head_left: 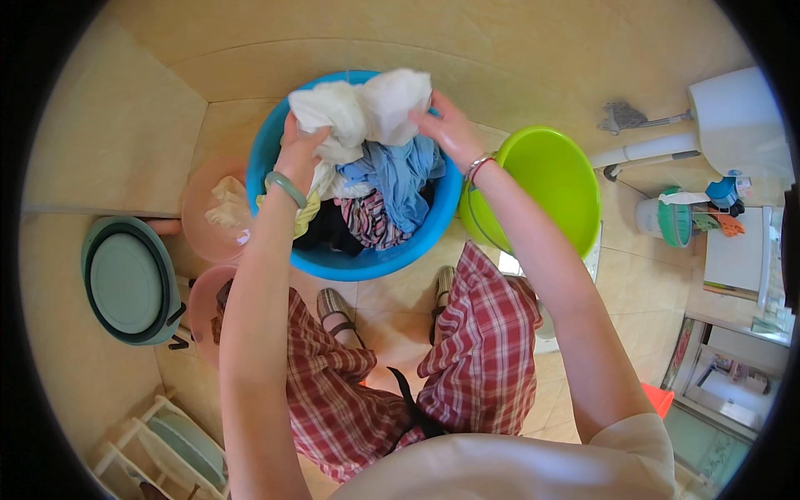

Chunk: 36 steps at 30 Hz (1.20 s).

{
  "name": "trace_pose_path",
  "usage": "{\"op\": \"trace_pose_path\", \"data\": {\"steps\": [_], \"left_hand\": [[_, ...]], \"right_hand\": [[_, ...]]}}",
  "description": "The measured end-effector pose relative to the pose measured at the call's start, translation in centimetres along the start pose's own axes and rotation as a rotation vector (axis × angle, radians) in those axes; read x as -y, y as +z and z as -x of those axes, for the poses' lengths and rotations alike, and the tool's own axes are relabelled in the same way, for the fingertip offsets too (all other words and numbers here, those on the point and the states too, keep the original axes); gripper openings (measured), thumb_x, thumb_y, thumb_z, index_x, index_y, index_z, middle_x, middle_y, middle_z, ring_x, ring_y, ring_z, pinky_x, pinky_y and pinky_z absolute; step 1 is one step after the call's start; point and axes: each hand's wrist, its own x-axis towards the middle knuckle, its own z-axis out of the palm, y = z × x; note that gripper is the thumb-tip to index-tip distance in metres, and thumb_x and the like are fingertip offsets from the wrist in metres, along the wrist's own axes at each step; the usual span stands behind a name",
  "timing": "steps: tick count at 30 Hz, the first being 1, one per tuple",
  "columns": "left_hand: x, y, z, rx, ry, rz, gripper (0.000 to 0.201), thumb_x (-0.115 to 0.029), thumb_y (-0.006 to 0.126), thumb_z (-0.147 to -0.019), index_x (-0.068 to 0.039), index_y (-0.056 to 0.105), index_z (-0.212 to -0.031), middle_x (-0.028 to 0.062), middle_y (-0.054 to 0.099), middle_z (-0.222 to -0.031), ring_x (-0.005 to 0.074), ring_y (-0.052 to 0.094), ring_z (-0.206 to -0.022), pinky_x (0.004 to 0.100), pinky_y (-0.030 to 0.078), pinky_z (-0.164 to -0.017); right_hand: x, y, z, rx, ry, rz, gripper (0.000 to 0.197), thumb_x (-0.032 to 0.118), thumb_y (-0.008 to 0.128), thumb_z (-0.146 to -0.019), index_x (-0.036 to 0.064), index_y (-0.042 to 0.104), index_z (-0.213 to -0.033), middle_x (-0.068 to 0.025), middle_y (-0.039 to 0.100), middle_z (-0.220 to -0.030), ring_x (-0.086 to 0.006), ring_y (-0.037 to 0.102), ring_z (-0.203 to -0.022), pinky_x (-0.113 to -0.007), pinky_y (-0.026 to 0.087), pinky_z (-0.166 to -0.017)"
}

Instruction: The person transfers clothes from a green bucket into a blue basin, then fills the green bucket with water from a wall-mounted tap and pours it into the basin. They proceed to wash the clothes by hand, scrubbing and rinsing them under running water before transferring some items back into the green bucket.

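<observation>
A bunched white cloth [362,108] is stretched between my two hands above a large blue basin [350,265]. My left hand [298,148], with a green bangle at the wrist, has its fingers closed on the cloth's left part. On the right side, my right hand [450,129] grips the other end; its fingers are slightly blurred. Inside the basin lie a light blue garment [400,187], a striped garment [375,221], a black piece [327,227] and a yellow piece [307,215]. More white fabric shows under my left hand.
A lime green bucket [554,183] stands right of the basin. To the left are a pink basin [196,204] with pale cloth in it, a second pink basin [204,308] and a grey-green folding basin [125,283]. A white rack [133,437] stands at lower left; a small bin [654,218] at right.
</observation>
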Motion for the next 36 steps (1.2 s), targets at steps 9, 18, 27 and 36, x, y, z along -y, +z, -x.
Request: {"op": "trace_pose_path", "data": {"steps": [9, 18, 27, 36], "left_hand": [[7.6, 0.4, -0.2, 0.102, 0.464, -1.248, 0.069, -0.01, 0.07, -0.074, -0.024, 0.044, -0.135, 0.0155, 0.04, -0.14, 0.0343, 0.041, -0.125, 0.0445, 0.037, -0.101], [10.7, 6.4, -0.4, 0.356, 0.448, -1.639, 0.083, 0.0, 0.073, -0.065, -0.027, 0.041, -0.136, 0.0091, 0.035, -0.14, 0.0354, 0.043, -0.118, 0.0435, 0.041, -0.096], [9.6, 1.4, 2.9, 0.794, 0.297, -1.671, 0.037, 0.006, 0.058, -0.066, -0.018, 0.061, -0.095, 0.0095, 0.052, -0.097, 0.0336, 0.058, -0.09, 0.0418, 0.048, -0.077], [10.5, 4.7, 4.2, 0.852, 0.198, -1.868, 0.03, -0.011, 0.063, -0.077, -0.019, 0.063, -0.105, 0.0081, 0.06, -0.102, 0.031, 0.06, -0.092, 0.0388, 0.05, -0.077]], "right_hand": [[-2.2, -7.8, 6.5, -0.203, 0.194, -0.07, 0.026, 0.022, 0.057, -0.09, 0.0004, 0.065, -0.104, -0.0088, 0.068, -0.096, -0.0137, 0.065, -0.079, -0.025, 0.05, -0.07], [-16.3, -21.2, 10.8, -0.179, 0.665, 0.443, 0.041, 0.034, 0.063, -0.084, 0.003, 0.063, -0.111, -0.0159, 0.068, -0.099, -0.0225, 0.068, -0.086, -0.034, 0.053, -0.073], [-22.4, -14.4, 9.6, -0.107, 0.922, 0.877, 0.103, 0.051, 0.075, -0.065, 0.005, 0.023, -0.142, -0.0282, 0.026, -0.144, -0.0409, 0.048, -0.119, -0.044, 0.043, -0.099], [-24.3, -19.9, 10.6, -0.391, 0.729, 0.821, 0.025, 0.017, 0.062, -0.076, 0.0074, 0.063, -0.099, -0.016, 0.065, -0.096, -0.0303, 0.064, -0.087, -0.04, 0.051, -0.076]]}}
